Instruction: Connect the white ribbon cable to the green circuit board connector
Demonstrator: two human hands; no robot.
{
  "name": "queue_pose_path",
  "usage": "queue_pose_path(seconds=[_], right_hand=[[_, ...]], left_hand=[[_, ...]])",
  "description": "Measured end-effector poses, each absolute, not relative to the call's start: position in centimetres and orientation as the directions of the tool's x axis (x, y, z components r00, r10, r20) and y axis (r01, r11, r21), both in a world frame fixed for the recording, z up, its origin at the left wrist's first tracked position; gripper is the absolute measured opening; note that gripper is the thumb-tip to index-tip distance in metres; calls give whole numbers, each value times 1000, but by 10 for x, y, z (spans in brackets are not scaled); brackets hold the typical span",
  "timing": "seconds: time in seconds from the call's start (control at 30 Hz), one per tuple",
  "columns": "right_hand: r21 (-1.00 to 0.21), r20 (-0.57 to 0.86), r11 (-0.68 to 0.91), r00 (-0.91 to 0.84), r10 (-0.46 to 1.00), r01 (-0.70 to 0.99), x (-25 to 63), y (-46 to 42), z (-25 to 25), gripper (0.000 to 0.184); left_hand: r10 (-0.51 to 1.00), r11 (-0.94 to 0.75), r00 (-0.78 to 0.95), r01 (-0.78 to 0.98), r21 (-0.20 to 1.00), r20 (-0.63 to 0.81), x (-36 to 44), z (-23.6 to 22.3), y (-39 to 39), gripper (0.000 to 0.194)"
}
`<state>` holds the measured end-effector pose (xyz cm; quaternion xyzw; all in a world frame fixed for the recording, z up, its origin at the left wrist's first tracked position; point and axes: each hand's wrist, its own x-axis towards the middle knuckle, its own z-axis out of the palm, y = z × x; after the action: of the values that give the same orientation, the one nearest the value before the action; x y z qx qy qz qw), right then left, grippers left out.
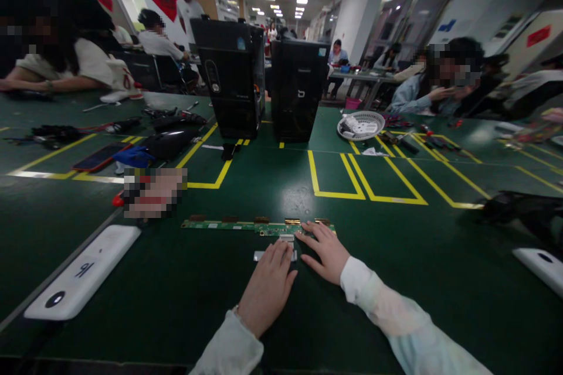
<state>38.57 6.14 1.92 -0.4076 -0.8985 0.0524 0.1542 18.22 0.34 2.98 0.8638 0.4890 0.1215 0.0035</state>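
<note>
A long, narrow green circuit board (229,225) lies flat on the dark green table (176,287) in front of me. A short flat ribbon cable with a silvery end (287,238) runs from its middle towards me. My left hand (267,287) lies flat, fingers together, its fingertips pressing a small grey tab (258,255) at the ribbon's near end. My right hand (323,249) rests palm down with fingers spread, its fingertips on the board's right end. Neither hand grips anything.
A white device (81,274) lies at the near left, another white item (543,266) at the right edge. Two black computer towers (233,76) stand behind yellow floor markings. A white basket (361,124), tools and cables lie farther back. Other people sit around the tables.
</note>
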Motion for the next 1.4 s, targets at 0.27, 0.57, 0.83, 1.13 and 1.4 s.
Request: queue_pose_path(seconds=[0.27, 0.57, 0.83, 1.13, 1.4], right_hand=[[-221, 251, 664, -617, 746, 714, 386, 62, 18, 49], [-221, 217, 651, -614, 759, 726, 386, 62, 18, 49], [-212, 206, 650, -617, 760, 730, 386, 62, 20, 49], [-212, 269, 746, -696, 666, 632, 374, 54, 32, 43], [-224, 121, 693, -686, 718, 685, 357, 49, 34, 50]], left_hand=[[856, -503, 465, 850, 156, 228, 183, 33, 3, 44], [870, -447, 379, 876, 181, 314, 132, 47, 2, 45], [964, -142, 94, 973, 182, 251, 25, 20, -11, 52], [964, -120, 70, 975, 185, 255, 12, 11, -17, 51], [964, -115, 63, 975, 190, 258, 16, 16, -15, 52]])
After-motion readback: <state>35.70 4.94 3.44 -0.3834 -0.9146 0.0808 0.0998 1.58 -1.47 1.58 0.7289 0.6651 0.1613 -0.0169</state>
